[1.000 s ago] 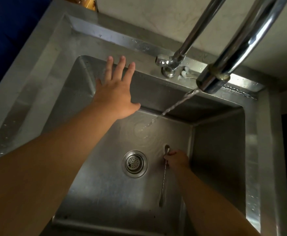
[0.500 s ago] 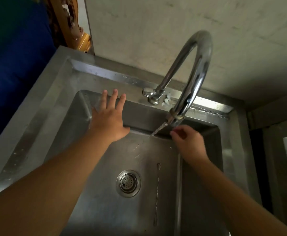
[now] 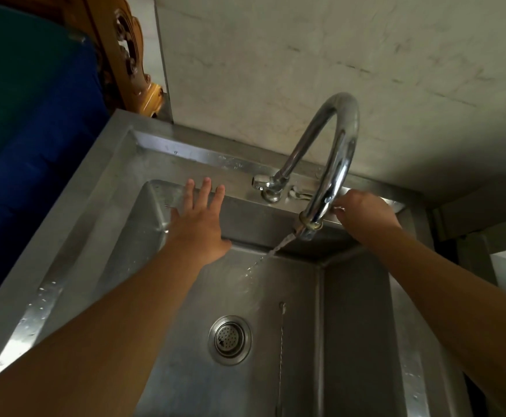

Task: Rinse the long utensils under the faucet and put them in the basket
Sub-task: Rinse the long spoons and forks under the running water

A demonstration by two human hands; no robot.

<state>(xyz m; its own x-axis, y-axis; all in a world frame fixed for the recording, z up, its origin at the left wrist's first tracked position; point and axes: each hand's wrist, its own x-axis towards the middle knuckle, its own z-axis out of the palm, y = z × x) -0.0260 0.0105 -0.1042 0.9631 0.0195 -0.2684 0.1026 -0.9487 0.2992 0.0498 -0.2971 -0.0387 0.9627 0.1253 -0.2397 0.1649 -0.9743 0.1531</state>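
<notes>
Long spoon (image 3: pixel 281 344) flat on sink (image 3: pixel 161 299) floor, right of drain (image 3: pixel 229 340): thin, stiff, light, wet and likely slippery; best pinched mid-handle. Left hand (image 3: pixel 197 227) spread, fingers released; right hand (image 3: pixel 363 215) fingers curled around faucet (image 3: pixel 332 176) spout.

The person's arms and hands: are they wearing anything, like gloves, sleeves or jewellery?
Nothing visible. Both forearms are bare, with no sleeves in view, and the left hand and right hand are ungloved. No watch, bracelet or ring shows, though the dim light could hide something small.
</notes>
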